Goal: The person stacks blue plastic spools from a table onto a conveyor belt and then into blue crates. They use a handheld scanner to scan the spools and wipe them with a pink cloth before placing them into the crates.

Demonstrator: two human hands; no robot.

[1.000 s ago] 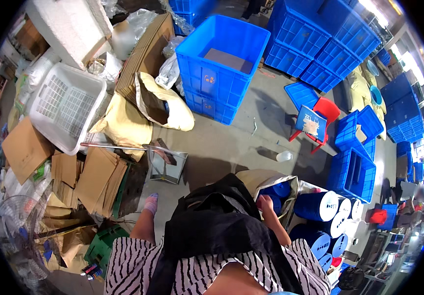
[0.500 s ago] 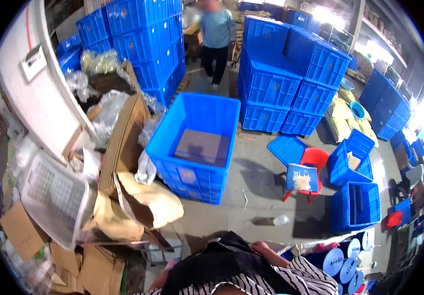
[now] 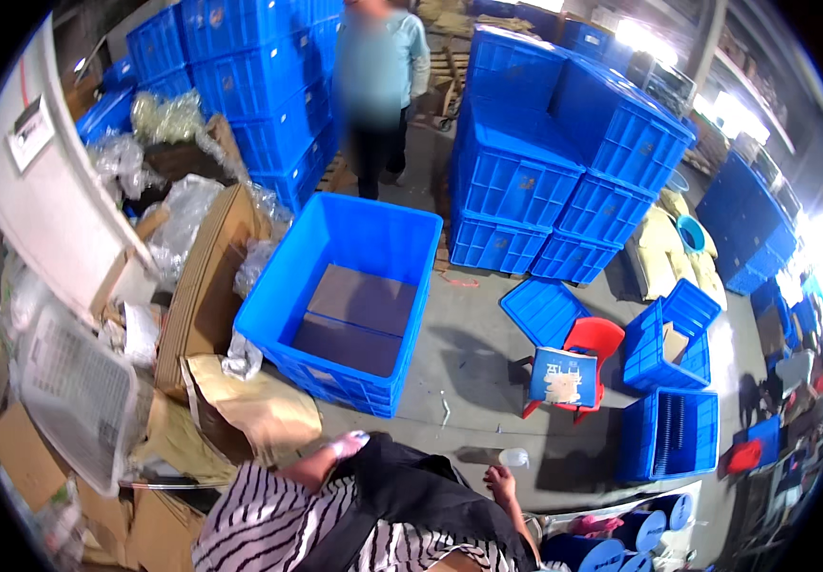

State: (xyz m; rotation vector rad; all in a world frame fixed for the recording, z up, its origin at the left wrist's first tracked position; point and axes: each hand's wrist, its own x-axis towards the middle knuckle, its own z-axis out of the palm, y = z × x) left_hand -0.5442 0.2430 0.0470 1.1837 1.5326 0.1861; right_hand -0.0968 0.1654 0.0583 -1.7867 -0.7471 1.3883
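Note:
My left hand (image 3: 345, 445) is beside my black apron (image 3: 397, 481), at the near side of a large open blue crate (image 3: 392, 378). Something pale and pinkish covers its end, perhaps a glove; its fingers cannot be made out. My right hand (image 3: 500, 484) hangs out to the right with loosely bent fingers and nothing visible in them. Just beyond it in the picture, a whitish translucent cup-like thing (image 3: 514, 458) lies on the floor. Flat brown cardboard (image 3: 359, 303) lines the bottom of the crate.
Blue crates (image 3: 521, 181) stand stacked behind. A person (image 3: 378, 76) stands between the stacks. On the right are a red chair (image 3: 595, 336) with a blue board and open blue bins (image 3: 636, 434). Folded cardboard (image 3: 204, 281) and a white basket (image 3: 73, 391) crowd the left.
My view has shifted, and the large crate appears lower and further left. Both my arms have swung outward from the apron. The other person has come closer.

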